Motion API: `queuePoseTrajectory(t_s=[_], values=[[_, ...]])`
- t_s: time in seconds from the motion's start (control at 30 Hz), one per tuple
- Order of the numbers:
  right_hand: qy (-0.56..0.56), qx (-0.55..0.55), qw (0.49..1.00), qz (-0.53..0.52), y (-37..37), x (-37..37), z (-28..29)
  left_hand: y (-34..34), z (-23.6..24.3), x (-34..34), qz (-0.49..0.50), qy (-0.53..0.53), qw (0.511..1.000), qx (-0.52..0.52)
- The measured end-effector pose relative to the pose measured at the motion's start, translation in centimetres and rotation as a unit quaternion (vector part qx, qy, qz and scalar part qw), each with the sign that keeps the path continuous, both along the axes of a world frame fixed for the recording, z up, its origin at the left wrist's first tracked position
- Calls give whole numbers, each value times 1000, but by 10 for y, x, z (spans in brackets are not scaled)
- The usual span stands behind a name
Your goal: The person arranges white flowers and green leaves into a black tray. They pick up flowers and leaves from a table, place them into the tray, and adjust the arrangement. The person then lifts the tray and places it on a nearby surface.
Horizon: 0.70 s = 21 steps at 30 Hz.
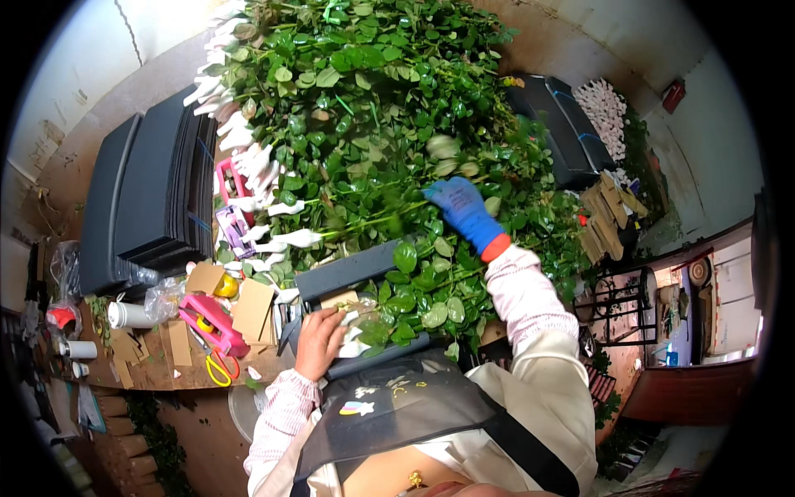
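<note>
My left hand point(321, 341), bare, rests with its fingers stretched together over the edge of a dark folded board point(348, 272), beside white-sleeved rose heads point(354, 346). Leafy stems run rightward from these heads. My right hand point(460, 207), in a blue glove with a red cuff, is closed on green rose stems farther away. Roses with white netted heads point(296, 238) lie to its left, their stems stretching toward the glove. Behind it rises a big heap of leafy roses point(373, 108), heads at the left. Leaves partly hide the gloved fingertips.
Stacked dark boards point(166, 174) stand at the left, more dark boards point(555, 124) at the far right. Pink tool point(213, 325), yellow-and-red scissors point(220, 366), cardboard pieces point(253, 311) and a white cup point(128, 315) occupy the left table. Cardboard strips point(609, 215) lie at the right.
</note>
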State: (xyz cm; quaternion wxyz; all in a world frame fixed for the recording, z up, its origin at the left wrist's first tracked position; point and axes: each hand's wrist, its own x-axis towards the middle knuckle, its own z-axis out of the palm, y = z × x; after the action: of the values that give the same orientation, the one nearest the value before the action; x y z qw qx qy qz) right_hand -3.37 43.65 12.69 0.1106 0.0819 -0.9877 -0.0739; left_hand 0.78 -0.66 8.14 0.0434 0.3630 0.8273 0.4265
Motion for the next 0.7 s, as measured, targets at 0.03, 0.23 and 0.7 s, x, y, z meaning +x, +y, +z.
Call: queuePoseTrajectory(t_s=[0.03, 0.23, 0.7], values=[[-43, 0, 999, -31, 16, 6, -3, 4, -1, 1, 12, 10, 1000, 11], [85, -24, 996, -29, 6, 51, 93, 2, -11, 2, 41, -35, 997, 59], [-222, 19, 962, -161, -41, 145, -40, 4, -30, 3, 57, -219, 962, 153]])
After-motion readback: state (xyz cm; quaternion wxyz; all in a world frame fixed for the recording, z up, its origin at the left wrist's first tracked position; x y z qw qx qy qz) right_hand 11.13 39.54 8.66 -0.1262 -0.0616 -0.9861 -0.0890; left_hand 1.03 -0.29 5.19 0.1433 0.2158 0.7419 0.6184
